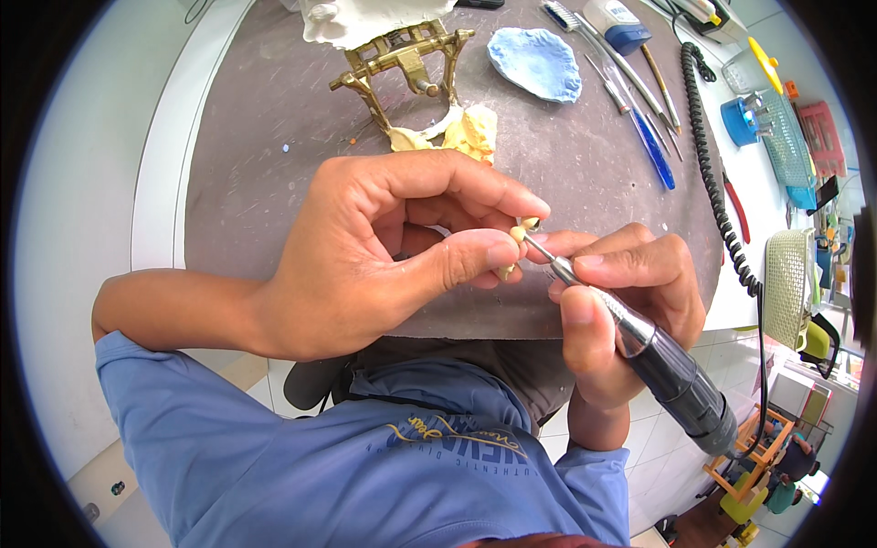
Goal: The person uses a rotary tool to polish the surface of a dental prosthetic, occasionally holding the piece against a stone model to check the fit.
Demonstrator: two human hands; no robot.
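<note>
Between thumb and fingers, my left hand (375, 247) pinches a small tooth-coloured dental bridge (519, 235), partly hidden by the fingertips. My right hand (639, 292) is wrapped round a dental handpiece (667, 361) with a black body and a metal nose. The thin tip of the handpiece meets the bridge, or lies right beside it; which one I cannot tell. Just beyond my left hand stands a brass-coloured articulator (411, 64) with a yellowish plaster cast (470, 132) at its near end and white plaster (352, 20) at its far end.
A pale blue dish-like lump (534, 64) lies at the back, with a brush, a blue-handled knife (653, 151) and other slim tools to its right. A coiled black cord (713, 164) runs down the right side. Beyond it are a blue bur holder (742, 121) and baskets (787, 274).
</note>
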